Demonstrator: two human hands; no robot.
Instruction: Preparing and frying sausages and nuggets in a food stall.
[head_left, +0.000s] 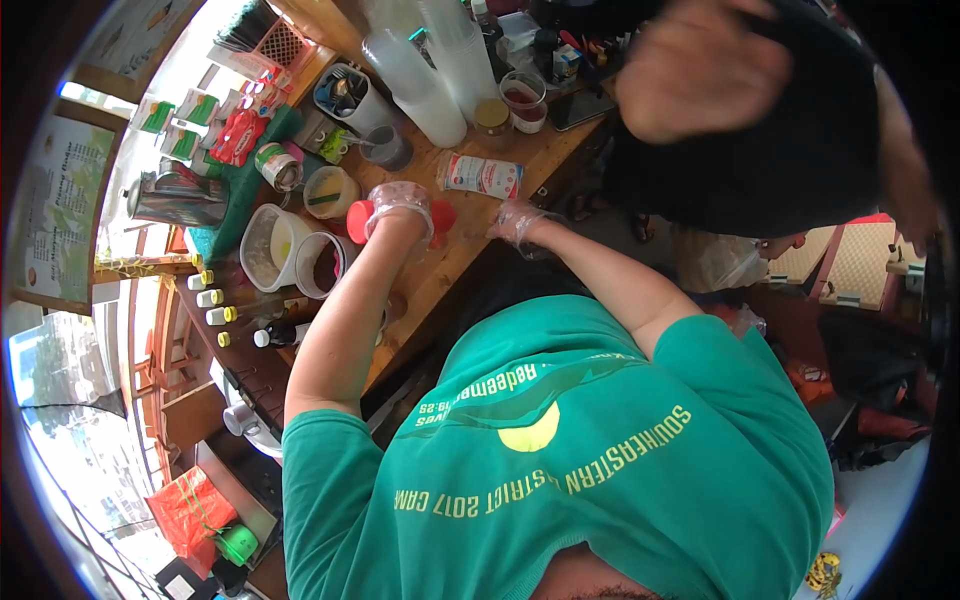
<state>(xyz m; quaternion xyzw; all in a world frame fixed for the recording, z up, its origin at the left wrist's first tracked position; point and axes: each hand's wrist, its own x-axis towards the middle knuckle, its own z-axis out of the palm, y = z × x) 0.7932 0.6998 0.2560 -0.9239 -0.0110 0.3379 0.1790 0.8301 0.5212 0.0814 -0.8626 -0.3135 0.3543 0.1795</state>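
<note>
My left hand (401, 204), in a clear plastic glove, is on a red plastic object (360, 222) over the wooden table (420, 296). Red shows on both sides of the hand, which hides the object's middle. Gloved the same way, my right hand (523, 225) is at the table's front edge, its fingers blurred. Just beyond it lies a white, blue and red printed packet (484, 176). Left of my left hand stand a tub with a creamy content (331, 193), a white tub (274, 247) and a round tub with a dark content (322, 264).
Stacked clear plastic cups (424, 97) stand at the back, near a lidded jar (493, 118), a cup of red liquid (523, 101) and a phone (581, 109). A person in black clothing (810, 150) stands close on the right, a blurred hand (705, 75) raised. Small bottles (214, 298) line the left side.
</note>
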